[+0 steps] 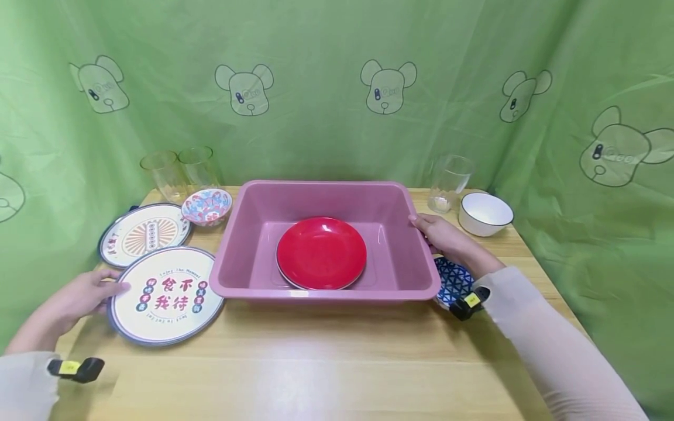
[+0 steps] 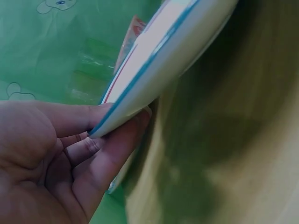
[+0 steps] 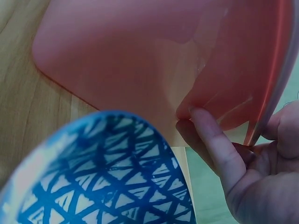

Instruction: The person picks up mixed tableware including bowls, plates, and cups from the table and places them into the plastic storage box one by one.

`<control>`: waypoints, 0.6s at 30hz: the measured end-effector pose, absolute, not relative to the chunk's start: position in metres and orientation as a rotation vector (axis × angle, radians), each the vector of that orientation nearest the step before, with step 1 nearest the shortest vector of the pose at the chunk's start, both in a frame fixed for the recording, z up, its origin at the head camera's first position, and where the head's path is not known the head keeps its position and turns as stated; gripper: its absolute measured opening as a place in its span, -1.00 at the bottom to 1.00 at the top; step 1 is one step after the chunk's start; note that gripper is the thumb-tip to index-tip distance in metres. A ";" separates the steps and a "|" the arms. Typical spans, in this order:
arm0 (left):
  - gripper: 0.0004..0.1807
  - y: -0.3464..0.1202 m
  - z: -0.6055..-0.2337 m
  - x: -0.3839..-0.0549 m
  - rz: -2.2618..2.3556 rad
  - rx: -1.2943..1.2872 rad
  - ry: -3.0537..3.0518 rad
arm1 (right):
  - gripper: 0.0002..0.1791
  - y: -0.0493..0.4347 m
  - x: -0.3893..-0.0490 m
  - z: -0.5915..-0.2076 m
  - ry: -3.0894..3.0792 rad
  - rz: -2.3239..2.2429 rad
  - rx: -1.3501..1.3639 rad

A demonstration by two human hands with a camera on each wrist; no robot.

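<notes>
My left hand (image 1: 93,295) pinches the left edge of a white plate (image 1: 163,313) with a blue rim and red characters. In the left wrist view, the thumb lies on top of the rim and the fingers (image 2: 117,151) are under it, with the plate tilted above the table. My right hand (image 1: 439,234) grips the right rim of a pink basin (image 1: 326,294), its fingers against the outer wall in the right wrist view. Inside the basin lies a red plate (image 1: 321,251). A blue-and-white patterned dish (image 3: 107,177) sits below my right wrist, partly hidden in the head view.
Another white plate (image 1: 121,228) lies behind the held one, beside a small patterned bowl (image 1: 207,204). Two yellowish glasses (image 1: 165,175) stand at the back left. At the back right are a clear glass (image 1: 450,178) and a white bowl (image 1: 487,216). Green curtains surround the wooden table (image 1: 295,362).
</notes>
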State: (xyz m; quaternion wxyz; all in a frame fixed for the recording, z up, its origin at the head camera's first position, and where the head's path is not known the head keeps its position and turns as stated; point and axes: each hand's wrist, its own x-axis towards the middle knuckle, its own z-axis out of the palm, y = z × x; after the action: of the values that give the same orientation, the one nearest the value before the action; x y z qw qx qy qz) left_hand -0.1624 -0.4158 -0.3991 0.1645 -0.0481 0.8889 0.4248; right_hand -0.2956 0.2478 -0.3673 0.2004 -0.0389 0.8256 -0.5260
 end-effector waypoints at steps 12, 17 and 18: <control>-0.38 -0.421 -0.383 -0.165 1.266 -0.129 2.561 | -0.36 0.246 -0.292 -0.362 2.307 -1.449 -0.118; -0.40 -0.421 -0.376 -0.165 1.267 -0.134 2.577 | -0.36 0.246 -0.293 -0.362 2.302 -1.442 -0.118; -0.40 -0.421 -0.375 -0.165 1.264 -0.135 2.582 | -0.36 0.246 -0.293 -0.362 2.301 -1.442 -0.118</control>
State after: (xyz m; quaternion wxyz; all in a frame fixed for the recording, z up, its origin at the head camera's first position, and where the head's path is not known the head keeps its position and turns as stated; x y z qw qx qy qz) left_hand -0.1652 -0.4214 -0.3748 0.1313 -0.0466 0.8893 0.4355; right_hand -0.2930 0.2460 -0.3622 0.2101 -0.0424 0.8277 -0.5187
